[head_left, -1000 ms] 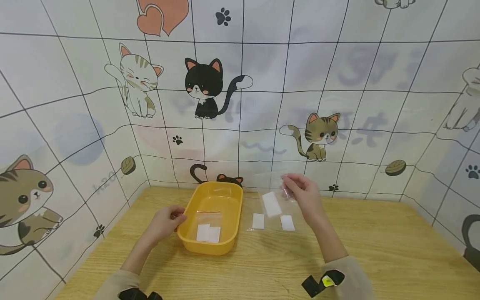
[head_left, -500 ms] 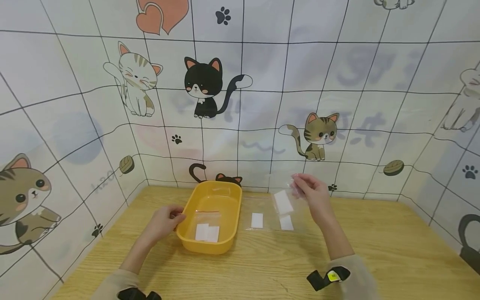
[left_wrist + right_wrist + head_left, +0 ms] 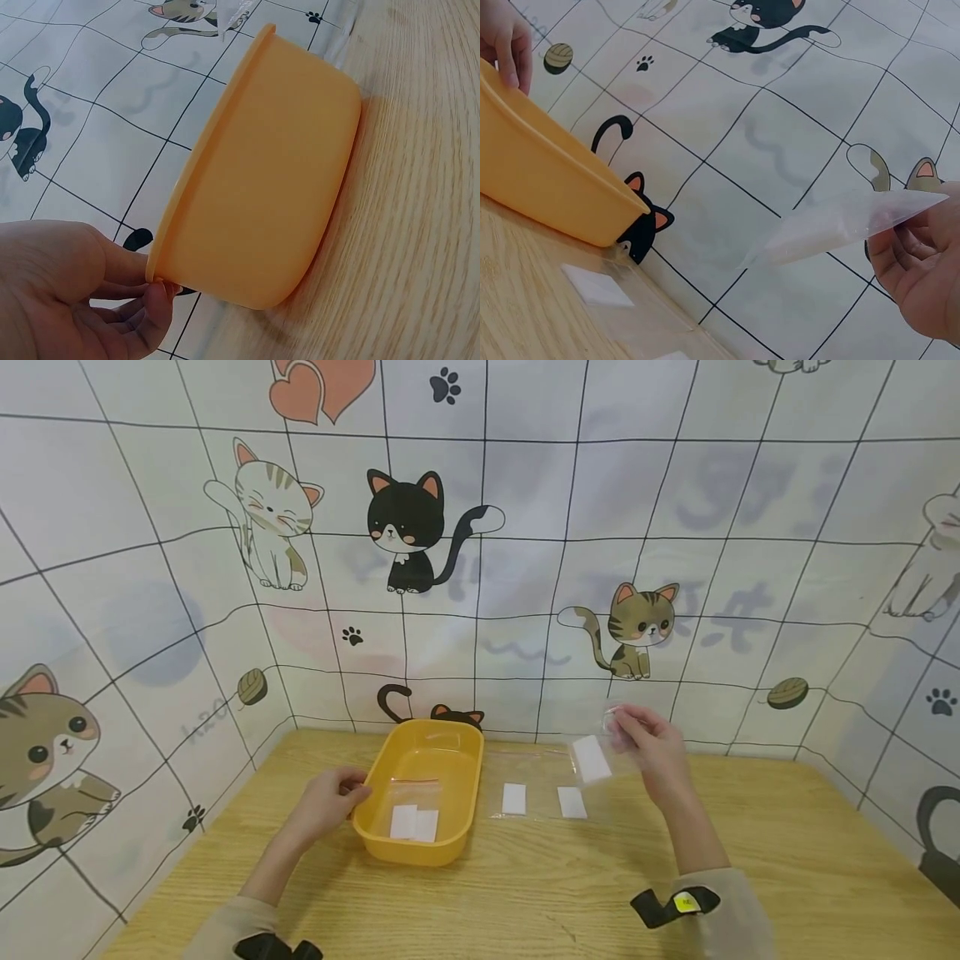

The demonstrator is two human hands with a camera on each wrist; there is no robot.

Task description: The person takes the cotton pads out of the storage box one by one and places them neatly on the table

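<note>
OK, desk [image 3: 480, 910] wood runs in front of the yellow bin [image 3: 412, 853], black wrist straps [image 3: 675, 907] out to both sides. Left grip [image 3: 330, 800] is pinched on the bin's left rim, thumb against fingers. Inside the bin, near end: bagged white slips [image 3: 403, 822] under clear film with a reddish strip; can't tell if one bag or two. Just right of the bin: flat clear bags [image 3: 540, 807] on the desk, two white slips showing, bag boundaries unclear. Farther right of the bin, right grip [image 3: 651, 752] is clamped on the crumpled edge of a lifted bag [image 3: 817, 229], its white slip showing through, clear of the desk and outside the bin. Patterned wall [image 3: 517, 485] behind the bin.

Risks, my read: film looks thin and slick, so a small pinch could let the lifted bag slide out. Static could drag along a flat bag if they touch. Seal not readable; if unsealed, tilting could spill the slip. Bin looks light, so a tug on the rim could skid or tip it.
</note>
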